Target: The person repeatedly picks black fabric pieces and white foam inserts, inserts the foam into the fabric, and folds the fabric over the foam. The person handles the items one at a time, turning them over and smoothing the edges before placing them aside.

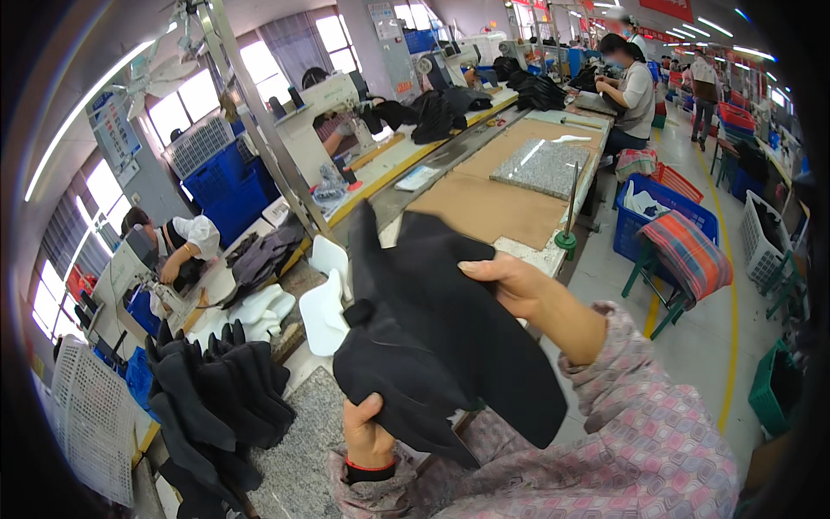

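Observation:
Both of my hands hold up black fabric pieces (467, 320), soft and shaped somewhat like boot uppers. At their lower left edge, my left hand (367, 437) pinches with the thumb on top; its other fingers are mostly hidden. My right hand (510, 281) grips the upper right side, thumb over the cloth and fingers partly behind it. Whether this is one piece or two overlapping, I cannot tell. Just beyond the cloth stand white smooth flat shapes (324, 311). To the left, a bunch of similar black pieces (216, 389) hangs over the bench edge.
A speckled stone slab (298, 441) lies by my left arm; another grey slab (545, 164) rests on brown board (497, 212). A spike on a green base (565, 240) stands at the bench edge. Right are a blue crate (635, 229) and a cloth-covered stool (683, 255). Co-workers sit nearby.

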A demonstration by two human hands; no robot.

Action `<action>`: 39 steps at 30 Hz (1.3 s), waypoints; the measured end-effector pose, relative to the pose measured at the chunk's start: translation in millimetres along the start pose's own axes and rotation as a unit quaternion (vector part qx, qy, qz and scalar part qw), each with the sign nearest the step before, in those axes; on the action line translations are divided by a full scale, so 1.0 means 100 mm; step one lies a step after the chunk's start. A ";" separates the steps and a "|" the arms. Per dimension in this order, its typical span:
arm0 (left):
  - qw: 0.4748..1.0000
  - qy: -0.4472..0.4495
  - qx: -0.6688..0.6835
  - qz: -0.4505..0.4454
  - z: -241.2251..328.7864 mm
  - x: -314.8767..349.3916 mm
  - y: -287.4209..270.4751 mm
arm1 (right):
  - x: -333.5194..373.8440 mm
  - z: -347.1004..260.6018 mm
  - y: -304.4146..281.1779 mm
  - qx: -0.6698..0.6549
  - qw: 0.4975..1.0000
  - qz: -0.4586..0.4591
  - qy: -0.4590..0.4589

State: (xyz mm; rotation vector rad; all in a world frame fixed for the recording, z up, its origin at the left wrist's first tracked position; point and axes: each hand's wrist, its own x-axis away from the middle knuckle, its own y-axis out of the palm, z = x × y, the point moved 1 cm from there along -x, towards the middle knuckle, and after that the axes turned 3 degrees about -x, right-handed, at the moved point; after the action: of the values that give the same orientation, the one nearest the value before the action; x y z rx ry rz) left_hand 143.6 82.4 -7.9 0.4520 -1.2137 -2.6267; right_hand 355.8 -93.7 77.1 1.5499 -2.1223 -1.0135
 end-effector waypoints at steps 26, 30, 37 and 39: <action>0.989 -0.059 -0.016 0.132 -0.56 -0.08 -0.28 | -0.07 0.35 0.10 0.309 0.905 0.249 0.151; 0.988 -0.063 0.000 0.142 -0.69 -0.11 -0.34 | -0.19 0.55 -0.10 0.354 0.870 0.286 0.192; 0.993 -0.048 -0.027 0.108 -0.65 -0.09 -0.33 | 0.01 0.62 -0.04 0.298 0.922 0.246 0.024; 0.990 -0.068 -0.005 0.119 -0.68 -0.09 -0.33 | -0.02 0.69 -0.03 0.275 0.918 0.278 0.063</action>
State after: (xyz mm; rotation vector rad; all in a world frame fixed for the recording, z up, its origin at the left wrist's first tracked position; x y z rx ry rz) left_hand 174.7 58.9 -73.0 0.1161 -1.2092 -2.4903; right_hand 315.0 -68.2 27.2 1.0343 -2.6546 -0.1211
